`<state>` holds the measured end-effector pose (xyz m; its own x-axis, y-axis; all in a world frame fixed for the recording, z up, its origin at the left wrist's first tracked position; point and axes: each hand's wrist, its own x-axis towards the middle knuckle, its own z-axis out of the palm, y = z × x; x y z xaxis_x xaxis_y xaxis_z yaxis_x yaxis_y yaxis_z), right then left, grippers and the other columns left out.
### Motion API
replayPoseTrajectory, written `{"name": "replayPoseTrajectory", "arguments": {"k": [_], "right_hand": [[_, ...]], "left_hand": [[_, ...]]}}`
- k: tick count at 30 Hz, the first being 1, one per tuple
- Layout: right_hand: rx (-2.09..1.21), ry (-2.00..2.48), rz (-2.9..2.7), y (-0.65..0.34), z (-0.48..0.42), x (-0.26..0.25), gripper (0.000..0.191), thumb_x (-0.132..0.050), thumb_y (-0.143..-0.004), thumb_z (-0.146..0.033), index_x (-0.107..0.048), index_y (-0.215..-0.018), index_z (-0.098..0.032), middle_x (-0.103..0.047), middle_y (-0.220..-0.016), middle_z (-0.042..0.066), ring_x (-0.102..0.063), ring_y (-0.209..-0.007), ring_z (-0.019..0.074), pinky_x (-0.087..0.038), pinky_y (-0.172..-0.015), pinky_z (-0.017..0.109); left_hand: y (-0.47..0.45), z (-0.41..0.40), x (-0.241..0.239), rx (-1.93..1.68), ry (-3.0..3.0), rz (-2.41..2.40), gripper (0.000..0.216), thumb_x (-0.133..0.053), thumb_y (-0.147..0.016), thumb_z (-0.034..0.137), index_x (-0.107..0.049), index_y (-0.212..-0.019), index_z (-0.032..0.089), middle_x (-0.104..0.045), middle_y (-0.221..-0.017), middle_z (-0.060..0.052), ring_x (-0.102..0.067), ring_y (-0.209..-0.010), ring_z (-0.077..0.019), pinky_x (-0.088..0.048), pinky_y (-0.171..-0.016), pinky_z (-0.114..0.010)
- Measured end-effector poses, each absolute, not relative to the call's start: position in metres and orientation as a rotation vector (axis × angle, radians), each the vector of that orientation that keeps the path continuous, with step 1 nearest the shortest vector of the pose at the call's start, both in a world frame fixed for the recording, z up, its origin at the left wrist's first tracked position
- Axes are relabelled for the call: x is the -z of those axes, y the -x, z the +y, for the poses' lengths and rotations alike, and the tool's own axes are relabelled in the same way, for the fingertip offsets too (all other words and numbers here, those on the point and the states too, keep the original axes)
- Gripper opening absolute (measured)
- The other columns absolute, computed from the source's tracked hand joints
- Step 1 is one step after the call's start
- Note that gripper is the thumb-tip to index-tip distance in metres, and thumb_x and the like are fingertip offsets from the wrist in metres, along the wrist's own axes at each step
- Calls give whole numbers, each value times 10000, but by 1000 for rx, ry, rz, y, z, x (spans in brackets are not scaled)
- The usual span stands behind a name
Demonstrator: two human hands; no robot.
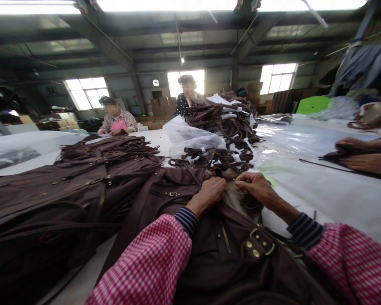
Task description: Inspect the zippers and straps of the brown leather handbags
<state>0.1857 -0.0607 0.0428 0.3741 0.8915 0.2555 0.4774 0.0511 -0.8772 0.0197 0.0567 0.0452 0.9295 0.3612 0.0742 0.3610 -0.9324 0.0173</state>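
A dark brown leather bag [228, 250] with brass studs and buckles lies in front of me on the white table [336, 195]. My left hand [211, 191] is closed in a fist on the bag's upper edge near its opening. My right hand [255, 185] pinches the same edge a little to the right, fingers pressed together. Both arms wear red-and-white checked sleeves over striped cuffs. What the fingertips grip inside the opening is hidden.
A big heap of brown bags [66, 190] fills the left. Coiled brown straps [228, 123] and clear plastic bags [190, 135] pile up behind. Another person's hands [362, 154] rest at the right edge. Two people [117, 120] work at the far side.
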Motion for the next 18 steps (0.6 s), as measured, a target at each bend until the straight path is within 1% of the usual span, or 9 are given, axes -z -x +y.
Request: {"name": "replayPoseTrajectory", "arguments": {"k": [5, 10, 13, 15, 16, 18], "right_hand": [[-479, 1583, -1200, -184, -61, -40, 262, -675, -725, -418, -702, -774, -162, -686, -640, 30, -527, -499, 130, -388, -488, 248], [-454, 1561, -1215, -185, -59, -33, 249, -674, -737, -419, -704, -764, -173, -665, -624, 11, -519, -504, 131, -385, -498, 255], [-430, 1562, -1236, -185, -59, -30, 226, -678, -747, -400, -707, -758, -176, -656, -621, 4, -522, -518, 135, -388, -508, 258], [-418, 1565, -1246, -185, -60, -30, 216, -678, -757, -387, -714, -768, -175, -664, -635, 7, -532, -534, 139, -397, -519, 260], [-413, 1564, -1250, -184, -61, -30, 213, -677, -763, -383, -717, -773, -175, -667, -641, 7, -534, -539, 140, -399, -524, 260], [-407, 1557, -1254, -184, -64, -33, 208, -679, -771, -379, -721, -778, -176, -662, -641, 2, -531, -543, 136, -401, -533, 260]], "left_hand": [[-21, 52, -47, -141, -3022, 663, 212, -436, -979, 167, -558, -1152, 170, -663, -1039, -104, -637, -997, -220, -510, -898, -320], [-22, 50, -42, -153, -2957, 685, 221, -398, -998, 198, -592, -1097, 162, -653, -1047, -136, -626, -1005, -249, -501, -920, -371], [-20, 51, -42, -187, -2878, 664, 209, -421, -980, 187, -605, -1078, 161, -648, -1070, -137, -604, -1037, -255, -477, -955, -379], [-18, 53, -45, -225, -2786, 652, 186, -454, -949, 163, -625, -1021, 161, -655, -1045, -120, -599, -1027, -244, -463, -953, -358], [-18, 55, -48, -242, -2729, 643, 165, -480, -927, 159, -638, -974, 160, -662, -1011, -106, -603, -995, -236, -462, -929, -341], [-17, 59, -54, -270, -2590, 609, 113, -546, -870, 176, -657, -867, 157, -668, -907, -68, -608, -892, -212, -462, -831, -300]]}}
